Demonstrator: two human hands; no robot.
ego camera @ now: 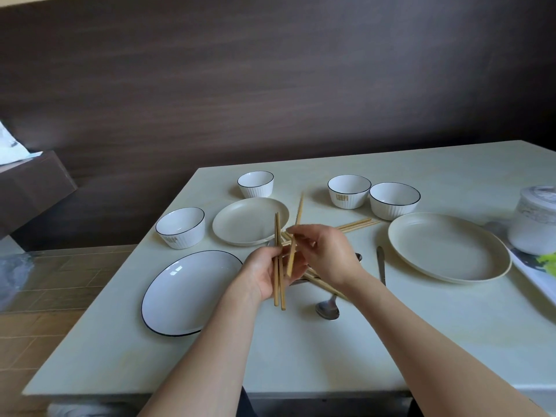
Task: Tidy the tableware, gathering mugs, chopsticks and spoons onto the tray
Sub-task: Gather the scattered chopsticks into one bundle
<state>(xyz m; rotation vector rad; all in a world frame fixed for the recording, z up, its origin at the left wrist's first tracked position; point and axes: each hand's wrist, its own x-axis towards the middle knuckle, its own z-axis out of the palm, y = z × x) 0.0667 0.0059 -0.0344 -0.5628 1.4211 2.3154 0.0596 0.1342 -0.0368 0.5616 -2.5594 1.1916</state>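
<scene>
My left hand (264,273) holds a pair of wooden chopsticks (279,284) upright over the middle of the table. My right hand (326,254) pinches a single chopstick (298,212) and holds it against my left palm. More chopsticks (358,224) lie on the table behind my hands, and others stick out under my right wrist. A metal spoon (328,310) lies just in front of my hands, and a second spoon handle (381,264) lies to the right. A white tray (532,275) sits at the table's right edge.
Several white ribbed bowls (181,227) (256,184) (349,191) (394,200) stand across the back. A cream plate (240,224), a large cream oval plate (445,248) and a black-rimmed white plate (186,293) lie around my hands. A lidded white jar (532,224) stands on the tray.
</scene>
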